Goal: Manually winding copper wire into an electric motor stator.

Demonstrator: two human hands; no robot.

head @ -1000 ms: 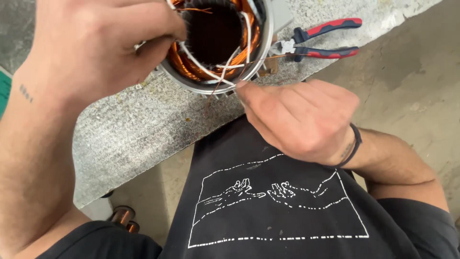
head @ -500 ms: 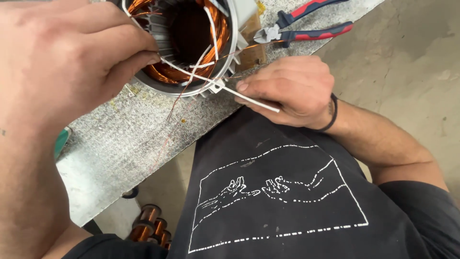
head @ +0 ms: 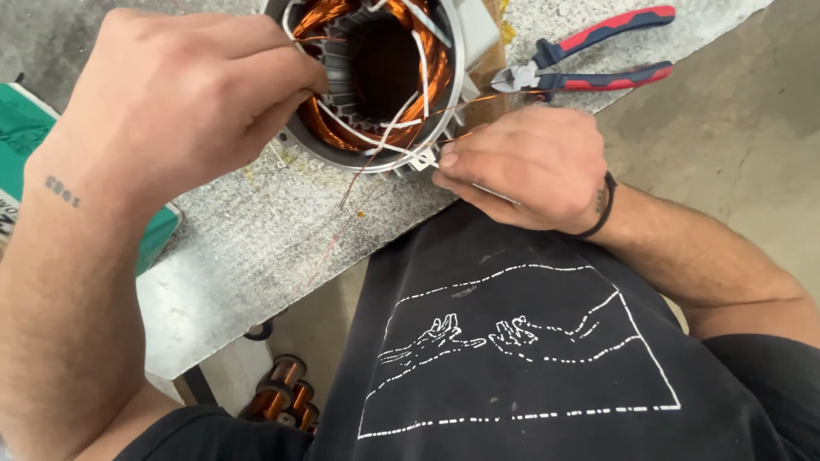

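Head view, looking down: the right hand (head: 525, 166), at centre right of the frame, has its grip pinched together on a thin white sleeved lead (head: 401, 152) at the near rim of the motor stator (head: 376, 81); thumb and forefinger meet on the strand just where it leaves the housing. A dark band circles that wrist. The left hand (head: 184, 102), upper left of the frame, curls over the stator's left rim, its fingertips closed on the copper winding (head: 320, 119) at the inner edge, touching the wire bundle. The stator sits at top centre, a round grey metal shell with slotted inner teeth and bright orange copper coils packed around the bore; several white sleeved leads cross its opening. A fine loose copper strand (head: 337, 230) trails from the rim down across the desk (head: 248, 256), a speckled grey slab that fills the upper left and runs off toward the upper right. Just beside the stator on its right lie red-and-blue handled pliers (head: 589, 51), jaws pointing toward the housing. A green object (head: 26, 128) shows at the left edge, partly under the left forearm. Below the desk edge, lower left, stand copper wire spools (head: 286, 397). The person's dark shirt with a white line drawing fills the lower frame.
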